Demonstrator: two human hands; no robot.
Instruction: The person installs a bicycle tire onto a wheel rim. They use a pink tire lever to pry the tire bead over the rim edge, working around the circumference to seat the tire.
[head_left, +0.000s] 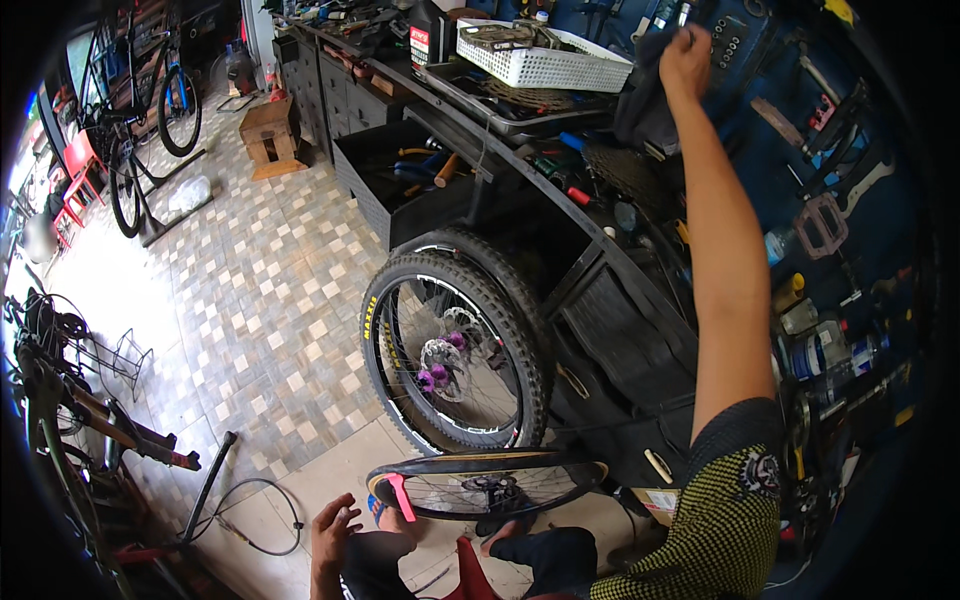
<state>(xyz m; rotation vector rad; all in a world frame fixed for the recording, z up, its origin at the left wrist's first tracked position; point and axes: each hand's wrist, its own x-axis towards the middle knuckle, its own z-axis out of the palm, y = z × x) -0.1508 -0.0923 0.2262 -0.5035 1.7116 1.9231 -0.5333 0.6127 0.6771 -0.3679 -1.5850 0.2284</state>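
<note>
My right arm stretches up over the workbench, and my right hand (686, 66) is closed on a dark cloth (642, 95) that hangs down by the tool wall. Low in the view, my left hand (335, 530) is held above my knee, fingers loosely curled and apart, with nothing visible in it. Just right of it, a bicycle wheel (560, 458) with a tan-edged black tyre lies tilted in front of my legs. A pink tyre lever (401, 496) sticks out at the wheel's left rim. Beyond stand two knobby-tyred wheels (377, 375) with purple hubs.
Tools fill an open drawer (365, 180) under the bench. On the bench stand a white basket (545, 68) and a black bottle (428, 35). Bicycle parts hang on the dark wall at right. A bike frame (60, 400) and a looped hose (265, 550) are at left.
</note>
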